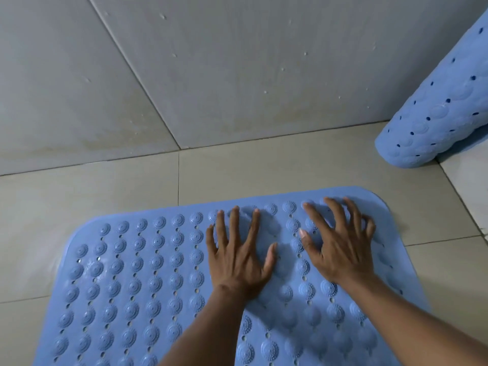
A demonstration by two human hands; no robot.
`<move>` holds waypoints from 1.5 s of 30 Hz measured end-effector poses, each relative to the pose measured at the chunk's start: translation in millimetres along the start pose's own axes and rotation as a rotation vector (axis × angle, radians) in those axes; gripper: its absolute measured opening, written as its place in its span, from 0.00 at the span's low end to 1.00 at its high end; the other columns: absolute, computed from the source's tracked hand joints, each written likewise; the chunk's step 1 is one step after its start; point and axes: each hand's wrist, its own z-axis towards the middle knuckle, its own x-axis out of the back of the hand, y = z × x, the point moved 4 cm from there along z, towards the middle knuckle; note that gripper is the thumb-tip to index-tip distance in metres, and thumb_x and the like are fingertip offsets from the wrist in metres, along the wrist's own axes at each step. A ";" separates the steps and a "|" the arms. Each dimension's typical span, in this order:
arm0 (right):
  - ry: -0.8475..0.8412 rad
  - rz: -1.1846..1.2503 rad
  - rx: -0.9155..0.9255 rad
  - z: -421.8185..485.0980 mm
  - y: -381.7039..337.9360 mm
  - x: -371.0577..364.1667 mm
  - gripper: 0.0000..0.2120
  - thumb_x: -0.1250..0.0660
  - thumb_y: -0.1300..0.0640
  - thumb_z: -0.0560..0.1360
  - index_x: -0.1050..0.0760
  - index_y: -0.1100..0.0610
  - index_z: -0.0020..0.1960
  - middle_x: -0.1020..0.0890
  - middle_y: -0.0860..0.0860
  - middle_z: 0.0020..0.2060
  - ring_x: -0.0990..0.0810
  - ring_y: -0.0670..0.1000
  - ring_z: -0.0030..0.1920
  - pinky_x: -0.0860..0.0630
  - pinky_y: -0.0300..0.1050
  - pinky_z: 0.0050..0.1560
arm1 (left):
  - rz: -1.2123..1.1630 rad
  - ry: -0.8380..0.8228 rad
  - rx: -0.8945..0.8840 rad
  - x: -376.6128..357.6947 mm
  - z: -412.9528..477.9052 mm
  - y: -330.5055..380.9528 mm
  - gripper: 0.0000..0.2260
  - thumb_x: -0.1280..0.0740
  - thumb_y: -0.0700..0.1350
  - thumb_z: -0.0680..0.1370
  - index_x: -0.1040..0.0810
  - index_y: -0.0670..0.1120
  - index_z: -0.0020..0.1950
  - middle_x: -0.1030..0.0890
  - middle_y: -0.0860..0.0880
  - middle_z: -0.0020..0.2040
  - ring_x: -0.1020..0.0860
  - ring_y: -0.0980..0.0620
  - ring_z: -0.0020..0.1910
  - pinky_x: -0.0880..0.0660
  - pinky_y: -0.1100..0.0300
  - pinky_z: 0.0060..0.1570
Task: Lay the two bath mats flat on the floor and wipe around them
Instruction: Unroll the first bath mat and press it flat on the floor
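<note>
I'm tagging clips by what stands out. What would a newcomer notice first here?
First, the blue studded bath mat lying flat on the tiled floor in the lower middle, with the left hand and right hand spread near its far edge. Then the second blue mat, curved and not flat, at the upper right by the grey wall.
</note>
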 end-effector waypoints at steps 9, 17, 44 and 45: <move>-0.051 -0.011 -0.027 2.2 0.4 0.5 0.28 0.42 0.34 0.75 0.28 0.42 0.72 0.27 0.50 0.71 0.36 0.63 0.74 0.37 0.66 0.64 | 0.027 -0.085 0.065 -1.1 2.4 -1.1 0.34 0.46 0.70 0.76 0.40 0.59 0.80 0.35 0.42 0.78 0.42 0.35 0.78 0.39 0.30 0.67; -0.076 0.041 -0.043 1.4 3.0 -4.3 0.27 0.42 0.34 0.76 0.31 0.38 0.73 0.28 0.49 0.72 0.38 0.60 0.76 0.39 0.66 0.66 | 0.002 -0.098 0.074 -6.8 2.5 -3.1 0.35 0.48 0.72 0.76 0.44 0.60 0.81 0.38 0.43 0.80 0.47 0.37 0.80 0.47 0.33 0.71; -0.092 0.125 0.215 -10.3 -279.1 -37.2 0.29 0.45 0.39 0.77 0.33 0.44 0.76 0.30 0.50 0.75 0.37 0.61 0.76 0.45 0.68 0.73 | -0.023 0.018 0.176 37.6 -38.9 -247.7 0.30 0.49 0.64 0.79 0.44 0.59 0.82 0.41 0.49 0.81 0.48 0.44 0.81 0.54 0.41 0.77; -0.091 0.111 0.221 -10.4 -279.6 -37.4 0.29 0.44 0.39 0.77 0.34 0.43 0.76 0.31 0.50 0.75 0.37 0.61 0.76 0.46 0.68 0.73 | -0.022 0.031 0.155 35.7 -38.8 -248.0 0.30 0.47 0.63 0.79 0.43 0.58 0.82 0.40 0.49 0.81 0.47 0.44 0.81 0.54 0.41 0.77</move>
